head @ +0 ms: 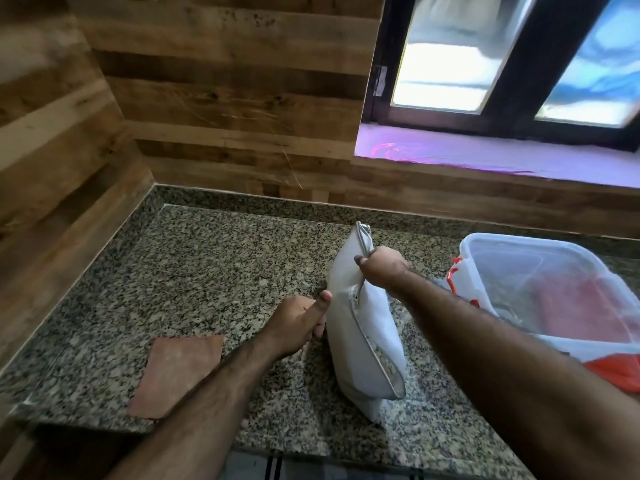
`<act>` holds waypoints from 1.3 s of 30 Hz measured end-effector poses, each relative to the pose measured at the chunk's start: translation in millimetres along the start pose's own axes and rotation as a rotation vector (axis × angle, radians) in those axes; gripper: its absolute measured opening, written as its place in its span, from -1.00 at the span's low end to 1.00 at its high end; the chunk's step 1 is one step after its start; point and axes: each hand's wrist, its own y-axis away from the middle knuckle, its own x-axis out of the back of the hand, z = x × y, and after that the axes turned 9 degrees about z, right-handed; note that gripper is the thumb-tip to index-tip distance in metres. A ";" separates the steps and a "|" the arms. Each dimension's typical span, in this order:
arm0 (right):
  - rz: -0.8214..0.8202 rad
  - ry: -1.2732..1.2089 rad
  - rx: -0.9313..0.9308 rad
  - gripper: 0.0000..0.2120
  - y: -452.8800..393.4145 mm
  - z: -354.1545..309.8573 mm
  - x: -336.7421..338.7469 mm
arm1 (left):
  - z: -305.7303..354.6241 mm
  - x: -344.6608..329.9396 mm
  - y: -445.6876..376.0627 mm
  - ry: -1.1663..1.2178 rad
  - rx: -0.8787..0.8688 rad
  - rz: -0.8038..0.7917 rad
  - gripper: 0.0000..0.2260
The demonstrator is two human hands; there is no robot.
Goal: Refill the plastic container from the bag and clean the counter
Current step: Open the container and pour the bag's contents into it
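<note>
Bag point(360, 327), white with a silvery seam along its edge, stands on end on the speckled granite desk point(194, 271), near its front edge and between the person's two forearms. Pale grains show through the partly opened seam on the lower part of the bag. Right hand point(382, 271) pinches the upper seam, fingers curled round the edge, and holds the top of the bag upright. Left hand point(299, 322) grips the left side of the bag low down, thumb pressed flat against the white face and the other fingers curled behind it. Plastic container point(540, 289), clear-walled with orange clips point(453, 275) on its rim, sits on the desk just to the right of the bag, partly hidden behind the right forearm; whether it touches the bag cannot be told. Reddish-brown cloth point(176, 372) lies flat on the desk to the left of the left forearm, close to the front edge. Wood-panelled walls point(225, 98) meet behind the desk, and a dark-framed window point(512, 60) stands above a purple sill point(485, 150) at upper right.
</note>
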 end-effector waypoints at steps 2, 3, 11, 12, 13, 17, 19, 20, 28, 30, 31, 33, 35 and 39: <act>0.030 0.032 0.035 -0.55 0.6 -3.7 5.9 | 1.2 1.7 -2.2 0.018 0.012 0.011 -0.02; 0.037 0.067 0.056 -0.54 1.8 -5.7 9.9 | 1.6 2.2 -3.8 0.038 0.023 0.019 -0.01; 0.214 0.106 0.277 -0.48 34.2 -9.3 57.3 | 13.6 5.8 -27.4 0.199 0.110 0.128 -0.04; 0.266 0.102 0.318 -0.47 40.1 -10.9 66.8 | 18.6 7.8 -32.9 0.219 0.126 0.172 -0.09; 0.321 0.094 0.364 -0.46 46.3 -13.0 77.1 | 25.7 10.6 -39.2 0.234 0.137 0.223 -0.15; 0.614 0.052 0.574 -0.47 61.8 -20.3 125.6 | 60.7 29.9 -73.6 0.228 0.195 0.442 -0.46; 0.739 0.010 0.695 -0.50 62.2 -23.9 155.6 | 83.3 46.2 -93.8 0.321 0.265 0.532 -0.48; 0.784 0.002 0.761 -0.52 61.8 -26.4 172.2 | 95.9 56.3 -102.6 0.381 0.320 0.547 -0.48; 1.149 0.079 1.144 -0.59 53.9 -27.2 265.7 | 196.0 104.9 -116.6 0.731 0.286 0.231 -0.59; 1.178 0.069 1.179 -0.58 50.9 -16.8 276.7 | 208.9 104.4 -109.7 0.714 0.228 0.242 -0.80; 1.185 0.047 1.177 -0.57 49.4 -10.1 282.0 | 211.8 103.8 -107.0 0.684 0.221 0.271 -0.76; 1.169 0.018 1.144 -0.52 45.3 6.5 291.5 | 221.3 98.8 -100.9 0.648 0.203 0.304 -0.67; 1.150 -0.003 1.118 -0.45 41.5 26.9 299.6 | 240.1 93.4 -90.8 0.626 0.179 0.305 -0.62; 1.125 -0.033 1.089 -0.49 39.9 72.5 310.6 | 287.2 78.9 -74.2 0.648 0.142 0.334 -0.61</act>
